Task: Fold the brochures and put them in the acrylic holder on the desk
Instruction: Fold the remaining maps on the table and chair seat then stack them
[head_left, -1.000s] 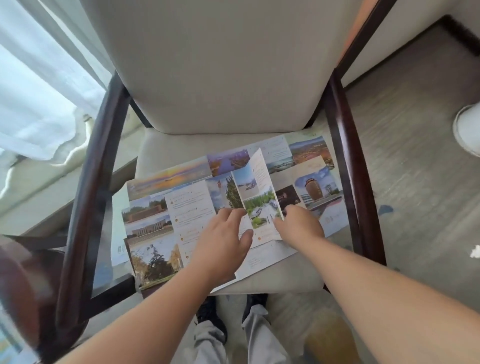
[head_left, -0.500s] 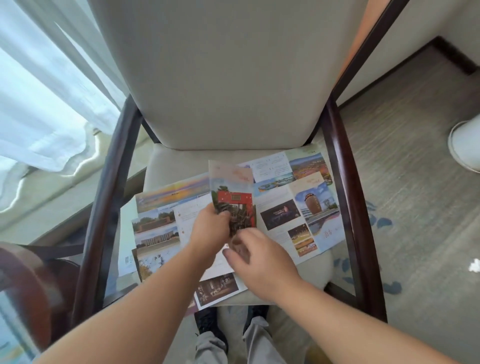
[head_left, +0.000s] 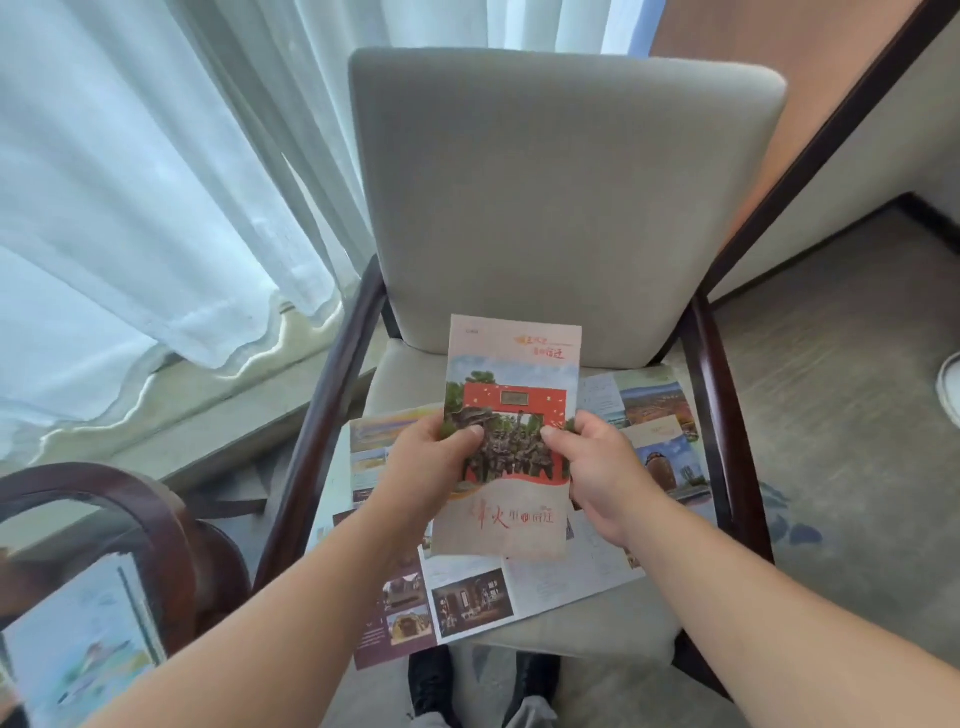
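Nearest the camera, below both forearms, a pair of dark shoes (head_left: 431, 678) stands on the floor under the front edge of a chair seat (head_left: 597, 616). To the lower left of the hands, a printed sheet (head_left: 78, 649) lies beside the curved dark wooden arm of a second chair (head_left: 130, 493).

Under the hands, open brochures (head_left: 470, 597) lie flat and overlapping on the pale seat cushion, with photo panels and text facing up. They spread out to either side of the hands and reach the front edge of the seat.

The left hand (head_left: 428, 470) and the right hand (head_left: 597, 470) are both raised above those sheets, and each grips one side edge of a folded brochure (head_left: 514, 374). Each thumb presses on the front cover and the fingers are curled behind it. The folded brochure stands upright between the hands, clear of the seat, with its cover toward the camera: a red gateway with trees, and red lettering below.

Beyond the hands rises the chair's pale upholstered backrest (head_left: 566, 182), with dark wooden armrests (head_left: 322, 415) on either side. To the far left of the hands hangs a sheer white curtain (head_left: 130, 156), and to the right lies grey patterned carpet (head_left: 857, 415).
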